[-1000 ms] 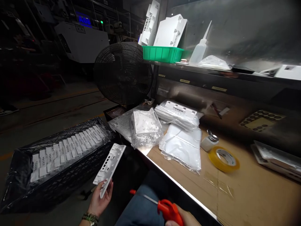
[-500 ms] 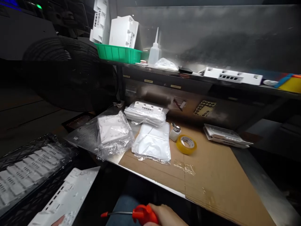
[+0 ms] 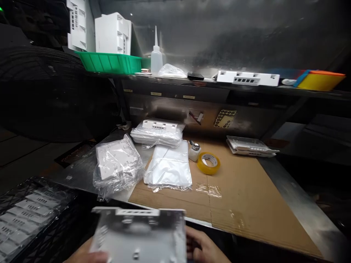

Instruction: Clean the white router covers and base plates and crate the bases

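A white plastic housing panel (image 3: pixel 139 237) with a slotted edge fills the bottom middle, its inner side facing me. My left hand (image 3: pixel 89 254) is closed on its left side, with the thumb over the face. At the right edge of the panel, my right hand (image 3: pixel 204 246) has its fingers curled against it; the fingertips are partly hidden. Behind the panel, a bagged white housing (image 3: pixel 116 157) and a stack of clear plastic bags (image 3: pixel 170 164) lie on the bench.
A yellow tape roll (image 3: pixel 208 163) and a small pump bottle (image 3: pixel 194 151) stand on the cardboard sheet (image 3: pixel 246 197). A black crate (image 3: pixel 30 219) of wrapped housings is at left. Above the bench runs a shelf with a green tray (image 3: pixel 109 63) and a squeeze bottle (image 3: pixel 156 60).
The housing panel has moved from lower left to bottom centre and turned. The red air blow gun has left my right hand's view, and that hand is now at the panel. The view has shifted right.
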`<state>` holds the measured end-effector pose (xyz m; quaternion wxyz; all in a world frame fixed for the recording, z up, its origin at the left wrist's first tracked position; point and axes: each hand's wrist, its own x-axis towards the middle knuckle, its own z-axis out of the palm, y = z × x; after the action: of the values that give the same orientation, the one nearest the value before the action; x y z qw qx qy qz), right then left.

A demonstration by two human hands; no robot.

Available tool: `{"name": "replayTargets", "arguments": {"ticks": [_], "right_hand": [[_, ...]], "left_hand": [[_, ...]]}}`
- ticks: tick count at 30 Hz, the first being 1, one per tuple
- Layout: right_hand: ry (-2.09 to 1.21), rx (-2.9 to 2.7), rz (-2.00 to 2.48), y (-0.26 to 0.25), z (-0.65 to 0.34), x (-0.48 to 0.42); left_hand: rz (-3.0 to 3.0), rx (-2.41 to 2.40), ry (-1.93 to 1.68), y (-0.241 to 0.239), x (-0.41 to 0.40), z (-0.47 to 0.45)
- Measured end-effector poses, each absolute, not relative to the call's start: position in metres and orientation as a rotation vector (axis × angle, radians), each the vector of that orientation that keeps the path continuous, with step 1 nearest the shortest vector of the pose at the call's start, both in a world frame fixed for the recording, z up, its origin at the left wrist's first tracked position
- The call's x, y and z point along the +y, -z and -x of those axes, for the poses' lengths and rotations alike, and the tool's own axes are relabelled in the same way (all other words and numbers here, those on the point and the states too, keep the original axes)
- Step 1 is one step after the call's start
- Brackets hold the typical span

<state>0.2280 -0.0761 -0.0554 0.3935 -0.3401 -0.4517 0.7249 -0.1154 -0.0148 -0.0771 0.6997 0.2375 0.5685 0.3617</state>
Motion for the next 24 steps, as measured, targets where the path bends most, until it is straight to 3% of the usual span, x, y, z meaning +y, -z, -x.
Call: {"name": "replayTargets", "arguments": {"ticks": [4,9,16,24], "right_hand": [[-1.640,-0.565,1.013,0.047,-0.253,-0.083],[-1.262,-0.074,1.064,0.051,-0.310,-0.090],[-0.994,0.069,0.994,0.039,-0.345,-0.106],[-0.963,0.074,1.052,0.041,-0.349,-0.104]], "left_hand": [[-1.181,1.020,-0.492,0.030,0.046,0.048],[-1.554,1.085,-0.659,0.026,0.117,-0.009],[-1.942,1.180,-0.644,0.054,0.139,-0.019],[-1.959,1.095,-0.505,0.036,0.172,-0.017]]}}
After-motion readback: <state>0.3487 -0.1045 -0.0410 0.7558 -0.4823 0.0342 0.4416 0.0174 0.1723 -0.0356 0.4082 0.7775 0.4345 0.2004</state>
